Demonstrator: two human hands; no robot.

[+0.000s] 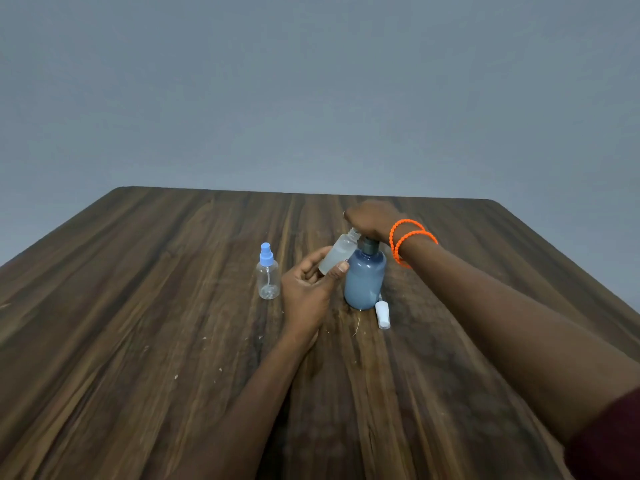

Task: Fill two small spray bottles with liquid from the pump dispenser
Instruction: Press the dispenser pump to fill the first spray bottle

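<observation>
Spray bottle [337, 252], uncapped, is tilted in the left hand [308, 289], gripped between thumb and fingers so its neck meets the spout. Right hand [372, 220] presses the blue pump dispenser [364, 278]; its finger pose is unclear. A removed white sprayer cap [382, 315] lies beside the dispenser, and a second spray bottle [268, 273] waits capped on the table [138, 306].

On a dark wooden table [173, 306], the left hand [308, 289] grips an uncapped small bottle [337, 254], tilted with its neck at the blue pump dispenser [365, 277]. The right hand [372, 220], orange bangles [408, 240] on its wrist, presses the pump head, which is probably down though hidden. A blue-capped spray bottle [268, 275] stands left; a white cap [382, 315] lies near the dispenser's base.
</observation>
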